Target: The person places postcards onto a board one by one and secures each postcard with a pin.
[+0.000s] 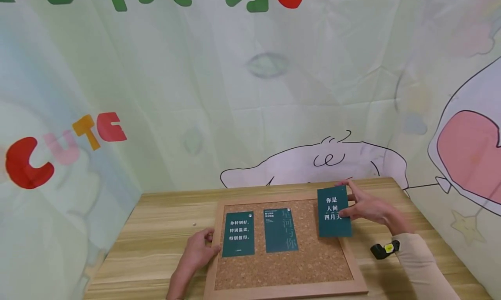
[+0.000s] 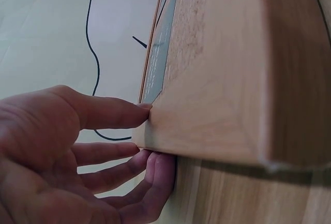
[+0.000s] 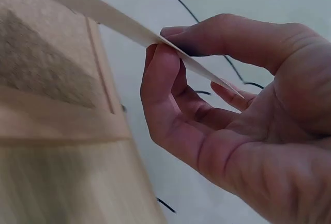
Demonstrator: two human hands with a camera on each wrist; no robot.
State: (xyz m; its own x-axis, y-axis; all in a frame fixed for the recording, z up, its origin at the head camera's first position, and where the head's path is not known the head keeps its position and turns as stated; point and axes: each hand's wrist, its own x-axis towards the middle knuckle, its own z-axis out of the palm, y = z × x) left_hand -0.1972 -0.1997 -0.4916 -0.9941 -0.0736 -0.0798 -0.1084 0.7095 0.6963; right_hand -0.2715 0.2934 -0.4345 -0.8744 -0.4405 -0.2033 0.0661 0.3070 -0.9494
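The left hand (image 1: 198, 249) pinches the left edge of a framed corkboard (image 1: 289, 269). The right hand (image 1: 369, 209) pinches a green card (image 1: 332, 228) tilted over the board's right side — a placing step, it seems, calling for lowering it flat; the fingers behind it stand in the way. Left card (image 1: 238, 244) and middle card (image 1: 278, 237) lie pinned; beyond hangs a printed cloth (image 1: 176, 117).
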